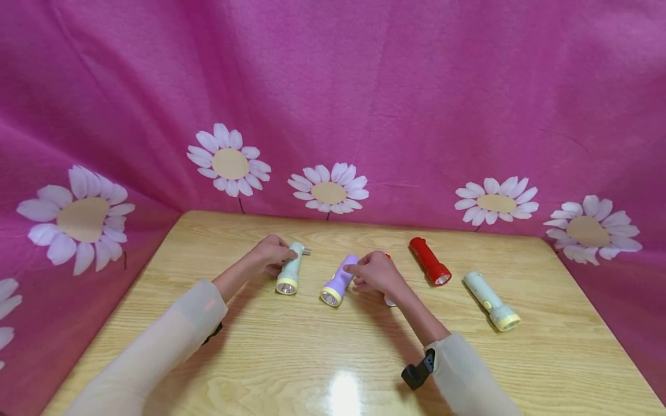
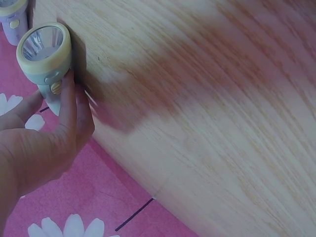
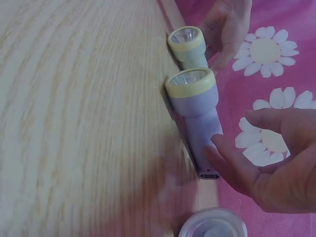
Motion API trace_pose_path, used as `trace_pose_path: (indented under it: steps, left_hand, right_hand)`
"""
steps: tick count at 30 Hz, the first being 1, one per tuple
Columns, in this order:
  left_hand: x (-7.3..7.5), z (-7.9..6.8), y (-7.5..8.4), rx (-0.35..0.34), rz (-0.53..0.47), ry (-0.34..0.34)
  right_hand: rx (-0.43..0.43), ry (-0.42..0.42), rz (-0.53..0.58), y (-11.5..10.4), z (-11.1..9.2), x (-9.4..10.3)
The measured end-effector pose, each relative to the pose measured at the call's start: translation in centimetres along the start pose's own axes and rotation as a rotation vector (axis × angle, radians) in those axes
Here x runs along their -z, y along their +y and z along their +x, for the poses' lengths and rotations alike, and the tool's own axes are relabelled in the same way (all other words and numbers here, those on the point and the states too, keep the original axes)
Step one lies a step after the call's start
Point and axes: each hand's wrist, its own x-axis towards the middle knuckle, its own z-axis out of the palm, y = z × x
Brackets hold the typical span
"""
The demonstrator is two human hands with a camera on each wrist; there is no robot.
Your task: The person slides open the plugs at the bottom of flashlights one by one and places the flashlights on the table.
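My left hand [image 1: 272, 254] pinches a pale green flashlight [image 1: 291, 270] between thumb and fingers. The flashlight has a yellow rim round its lens, and two metal prongs [image 1: 307, 251] stick out near its tail. Just right of it lies a purple flashlight [image 3: 201, 131], also yellow-rimmed, its lens toward me. My right hand [image 1: 378, 271] is over the tail end of the purple one, fingertips right at its side. In the right wrist view the thumb of that hand stands well apart from the fingers, which are loosely bent.
Behind my right hand another flashlight [image 3: 212, 228] is mostly hidden in the head view. Farther right lie a red flashlight [image 1: 429, 262] and a second pale green flashlight [image 1: 491, 301]. A pink flowered cloth [image 1: 406, 144] hangs behind the wooden table [image 1: 270, 358].
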Motion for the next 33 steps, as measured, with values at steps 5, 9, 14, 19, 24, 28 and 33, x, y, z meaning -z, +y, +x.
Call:
trace_pose_path:
  steps: [5, 9, 14, 19, 24, 28, 33]
  left_hand:
    - [0.0, 0.2, -0.2, 0.005, -0.004, 0.005]
    - [0.0, 0.0, -0.2, 0.002, -0.007, 0.000]
    - [0.1, -0.1, -0.3, -0.015, -0.013, -0.026]
    - [0.1, -0.1, -0.2, -0.013, -0.014, -0.031]
    - [0.1, -0.1, -0.1, -0.007, -0.015, -0.022]
    - [0.1, -0.2, 0.1, -0.008, -0.007, -0.022]
    - [0.1, -0.2, 0.1, -0.009, -0.008, -0.022]
  right_hand:
    - [-0.006, 0.003, -0.016, 0.1, 0.0, -0.3]
    - [-0.007, 0.010, -0.022, 0.3, 0.0, -0.6]
    - [-0.021, 0.015, -0.032, 0.4, 0.2, -0.8]
    - [-0.015, 0.031, -0.070, 0.5, 0.4, -0.9]
    - [-0.004, 0.039, -0.072, 0.6, 0.7, -1.1]
    - [-0.021, 0.045, -0.056, 0.6, 1.0, -1.3]
    - [-0.030, 0.049, -0.047, 0.5, 1.1, -1.5]
